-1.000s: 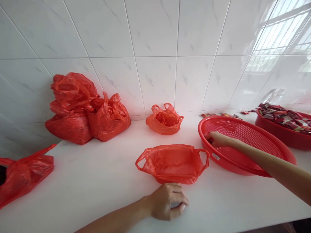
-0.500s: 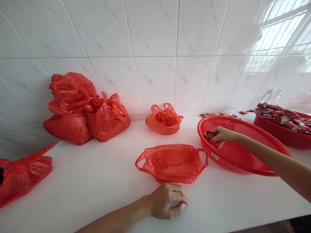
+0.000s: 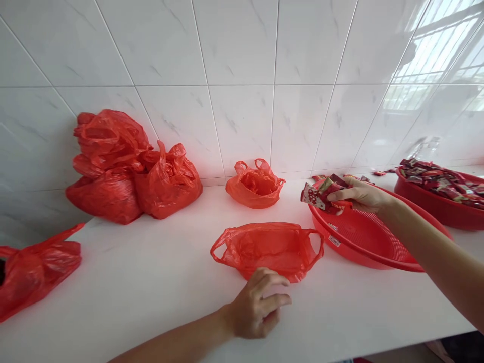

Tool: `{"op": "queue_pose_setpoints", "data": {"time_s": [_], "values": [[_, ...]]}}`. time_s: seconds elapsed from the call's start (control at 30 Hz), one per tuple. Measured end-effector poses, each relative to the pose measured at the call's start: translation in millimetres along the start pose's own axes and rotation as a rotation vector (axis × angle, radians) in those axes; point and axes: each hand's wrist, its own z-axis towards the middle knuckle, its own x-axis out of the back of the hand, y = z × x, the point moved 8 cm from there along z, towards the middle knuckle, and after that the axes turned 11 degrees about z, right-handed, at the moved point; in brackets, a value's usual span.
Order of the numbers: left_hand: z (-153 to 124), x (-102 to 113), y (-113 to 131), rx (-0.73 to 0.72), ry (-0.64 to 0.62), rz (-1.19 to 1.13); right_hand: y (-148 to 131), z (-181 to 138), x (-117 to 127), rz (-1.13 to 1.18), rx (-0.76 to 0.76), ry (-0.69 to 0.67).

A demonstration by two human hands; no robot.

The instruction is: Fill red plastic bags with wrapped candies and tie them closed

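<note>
Behind the gaping red carrier bag (image 3: pixel 272 244), tiled wall (image 3: pixel 242 45); beneath, white tabletop (image 3: pixel 162 272). Right hand (image 3: pixel 363 195) grips wrapped snacks (image 3: pixel 314 195); left hand (image 3: pixel 260 305) loosely spread; leftmost bag (image 3: pixel 41 272) cropped.

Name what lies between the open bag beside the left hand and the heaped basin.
The red perforated basket, with the right hand above it holding packets, in the head view.
</note>
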Motion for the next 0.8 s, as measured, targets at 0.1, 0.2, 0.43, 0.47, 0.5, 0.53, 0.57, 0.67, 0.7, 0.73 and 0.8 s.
{"op": "queue_pose_setpoints", "data": {"time_s": [0.1,0.2,0.43,0.47,0.5,0.53,0.57,0.67,0.7,0.73,0.8], "values": [[3.1,3.1,-5.0,0.081,0.006,0.157,-2.2,1.9,-51.1,-0.02,-0.043,-0.177],[2.9,-2.4,-10.5,0.134,-0.033,0.218,15.4,7.8,-100.3,-0.16,-0.135,-0.324],[-3.0,-6.8,-8.0,0.07,0.018,0.111,77.8,44.5,-140.6,-0.743,-0.084,-0.262],[-3.0,-6.2,-7.7,0.072,0.02,0.102,79.8,47.8,-140.8,-0.829,-0.035,-0.224],[-2.7,-5.5,-7.3,0.072,0.022,0.093,81.4,49.5,-141.7,-0.881,-0.002,-0.208],[-2.4,-4.8,-6.8,0.071,0.024,0.085,83.4,49.8,-143.0,-0.899,0.01,-0.217],[-2.1,-4.3,-6.5,0.071,0.026,0.076,84.6,49.3,-144.3,-0.893,0.013,-0.237],[-2.2,-4.4,-7.1,0.074,0.026,0.058,81.0,45.9,-144.3,-0.864,0.042,-0.273],[-2.5,-5.1,-7.4,0.075,0.018,0.055,78.2,44.8,-142.6,-0.865,0.061,-0.265],[-2.8,-6.0,-7.8,0.076,0.009,0.053,75.4,43.8,-140.5,-0.869,0.081,-0.256],[-2.9,-7.0,-8.0,0.076,-0.002,0.051,72.5,41.4,-135.9,-0.872,0.098,-0.24]]}}
